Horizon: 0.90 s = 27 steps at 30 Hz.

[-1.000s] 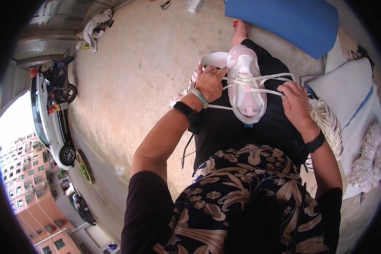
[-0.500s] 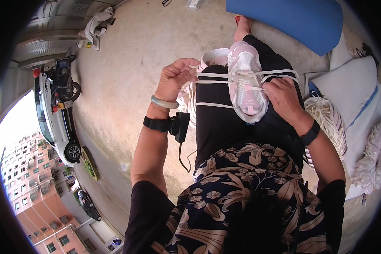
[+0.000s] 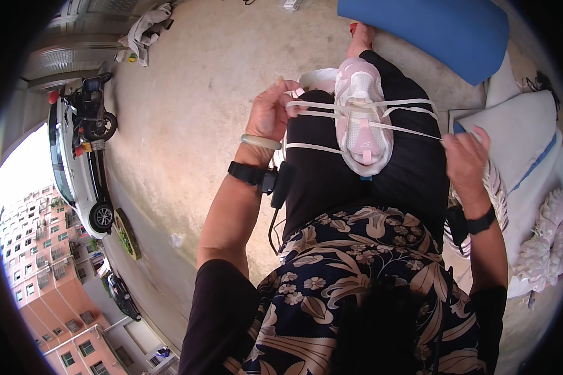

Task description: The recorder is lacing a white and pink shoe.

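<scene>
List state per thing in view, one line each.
Shoe, sole-down on lap, toe pointing away
Lace, untied, strands out both sides
Left hand, grip closed on lace
Right hand, grip closed on lace
Blue sheet, curved
Motorbike, upright

Drawing the right hand [image 3: 466, 153] well out to the right of the pink-and-white sneaker [image 3: 365, 134], after pinching close beside its lacing half a second ago. Stretching a flat white shoelace [image 3: 410, 130] in a long, straight line from the lacing to the fingertips, instead of the earlier short length. Raising one right finger clear of the others, no longer curling it in. Bringing the left hand [image 3: 272, 112] slightly back toward the sneaker, after swinging out from its edge. Hiding more of the second sneaker [image 3: 319, 79] behind the left hand and wrist, and more of the ribbed white heap [image 3: 497, 187] behind the right.
</scene>
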Each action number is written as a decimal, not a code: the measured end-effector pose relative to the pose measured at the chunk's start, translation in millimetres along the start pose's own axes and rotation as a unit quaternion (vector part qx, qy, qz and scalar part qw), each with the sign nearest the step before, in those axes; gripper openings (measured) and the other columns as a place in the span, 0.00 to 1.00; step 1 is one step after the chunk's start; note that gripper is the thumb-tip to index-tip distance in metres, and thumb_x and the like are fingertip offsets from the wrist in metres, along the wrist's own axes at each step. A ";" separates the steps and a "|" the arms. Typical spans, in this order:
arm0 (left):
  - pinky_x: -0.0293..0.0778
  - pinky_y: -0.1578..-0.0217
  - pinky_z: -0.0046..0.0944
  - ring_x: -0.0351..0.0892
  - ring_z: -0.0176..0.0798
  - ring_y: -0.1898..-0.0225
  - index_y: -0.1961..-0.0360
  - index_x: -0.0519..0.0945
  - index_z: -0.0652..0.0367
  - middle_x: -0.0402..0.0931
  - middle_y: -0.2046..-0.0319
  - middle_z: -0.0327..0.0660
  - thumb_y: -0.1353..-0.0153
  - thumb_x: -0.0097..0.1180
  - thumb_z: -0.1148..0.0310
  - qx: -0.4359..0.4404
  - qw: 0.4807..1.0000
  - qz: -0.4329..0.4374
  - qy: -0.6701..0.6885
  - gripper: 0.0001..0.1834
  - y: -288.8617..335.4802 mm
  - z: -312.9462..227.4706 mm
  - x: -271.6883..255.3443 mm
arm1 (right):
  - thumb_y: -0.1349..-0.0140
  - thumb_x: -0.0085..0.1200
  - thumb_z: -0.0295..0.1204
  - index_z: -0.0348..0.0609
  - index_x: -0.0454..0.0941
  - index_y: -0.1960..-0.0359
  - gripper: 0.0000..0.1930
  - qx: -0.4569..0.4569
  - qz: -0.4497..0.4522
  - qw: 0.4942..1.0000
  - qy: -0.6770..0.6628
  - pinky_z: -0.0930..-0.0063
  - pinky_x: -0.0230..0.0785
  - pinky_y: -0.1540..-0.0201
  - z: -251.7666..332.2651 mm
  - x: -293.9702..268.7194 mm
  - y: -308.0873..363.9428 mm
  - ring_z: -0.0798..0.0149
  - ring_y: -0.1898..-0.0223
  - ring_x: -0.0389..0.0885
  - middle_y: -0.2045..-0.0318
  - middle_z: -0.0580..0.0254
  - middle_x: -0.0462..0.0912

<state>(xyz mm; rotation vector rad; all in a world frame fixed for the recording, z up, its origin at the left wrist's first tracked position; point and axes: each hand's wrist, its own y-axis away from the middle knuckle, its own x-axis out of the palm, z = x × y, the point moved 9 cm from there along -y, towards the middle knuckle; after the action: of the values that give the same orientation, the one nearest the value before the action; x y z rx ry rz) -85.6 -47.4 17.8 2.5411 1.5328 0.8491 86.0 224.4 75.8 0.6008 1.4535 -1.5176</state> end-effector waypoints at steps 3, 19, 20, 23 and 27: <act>0.69 0.61 0.34 0.75 0.36 0.72 0.63 0.74 0.63 0.74 0.82 0.36 0.36 0.40 0.57 -0.032 0.994 -0.050 -0.090 0.19 -5.2 26.5 -3.6 | 0.51 0.49 0.21 0.42 0.75 0.70 0.06 0.031 -0.002 0.997 0.065 0.63 0.58 0.49 -39.1 -28.2 36.2 0.65 0.71 0.73 0.76 0.64 0.73; 0.66 0.65 0.27 0.68 0.26 0.71 0.67 0.75 0.63 0.72 0.75 0.34 0.41 0.50 0.66 0.079 0.962 -0.054 -0.255 0.10 -13.7 66.9 19.5 | 0.50 0.52 0.24 0.35 0.74 0.61 0.13 0.270 0.162 0.943 -0.112 0.68 0.67 0.54 -137.5 35.6 139.8 0.51 0.59 0.76 0.62 0.50 0.77; 0.67 0.70 0.27 0.68 0.26 0.74 0.68 0.75 0.63 0.72 0.78 0.34 0.43 0.51 0.70 0.117 0.950 -0.073 -0.281 0.07 -11.9 64.0 15.8 | 0.51 0.52 0.23 0.35 0.73 0.60 0.14 0.254 0.152 0.943 -0.153 0.66 0.66 0.53 -116.0 38.4 108.8 0.49 0.57 0.74 0.60 0.49 0.77; 0.68 0.74 0.29 0.68 0.28 0.78 0.72 0.74 0.62 0.70 0.81 0.36 0.50 0.56 0.73 0.109 0.904 -0.070 -0.408 0.06 -1.1 60.5 30.5 | 0.52 0.52 0.24 0.37 0.73 0.58 0.16 0.167 0.103 0.961 -0.195 0.64 0.63 0.51 -52.1 37.4 29.6 0.48 0.56 0.73 0.59 0.49 0.76; 0.67 0.76 0.32 0.68 0.32 0.80 0.73 0.72 0.62 0.68 0.82 0.39 0.56 0.60 0.73 0.115 0.883 -0.080 -0.447 0.10 5.6 58.1 42.0 | 0.53 0.56 0.29 0.41 0.73 0.60 0.16 0.055 0.110 0.974 -0.189 0.64 0.60 0.54 17.2 49.7 -23.8 0.54 0.59 0.73 0.65 0.56 0.77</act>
<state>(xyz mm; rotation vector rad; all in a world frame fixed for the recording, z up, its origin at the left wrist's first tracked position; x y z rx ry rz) -38.3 -2.0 -11.8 2.3059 1.4857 -0.5226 47.1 191.3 49.0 0.4885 0.9863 -1.4479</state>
